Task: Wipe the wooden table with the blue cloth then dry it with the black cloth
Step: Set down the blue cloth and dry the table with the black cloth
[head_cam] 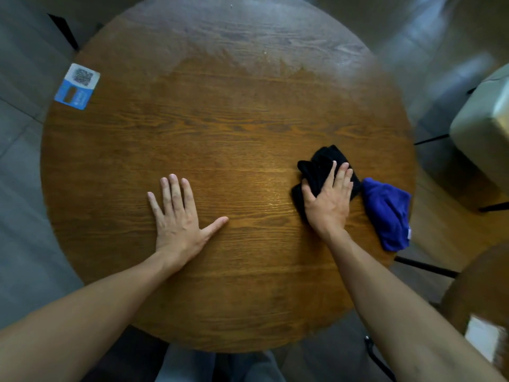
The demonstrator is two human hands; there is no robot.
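A round wooden table [220, 119] fills the view, its far part showing a pale streaky film. My right hand [329, 198] lies palm down on the crumpled black cloth [321, 166] at the table's right side, pressing it to the wood. Just right of it, the blue cloth [388, 213] lies bunched at the table's right edge, touched by no hand. My left hand [179, 216] rests flat on the bare wood near the middle, fingers spread, holding nothing.
A blue and white card with a QR code [78, 86] sits on the table's left edge. A pale cushioned seat [484, 128] stands to the right, and another wooden surface [479, 288] at the lower right. Grey floor surrounds the table.
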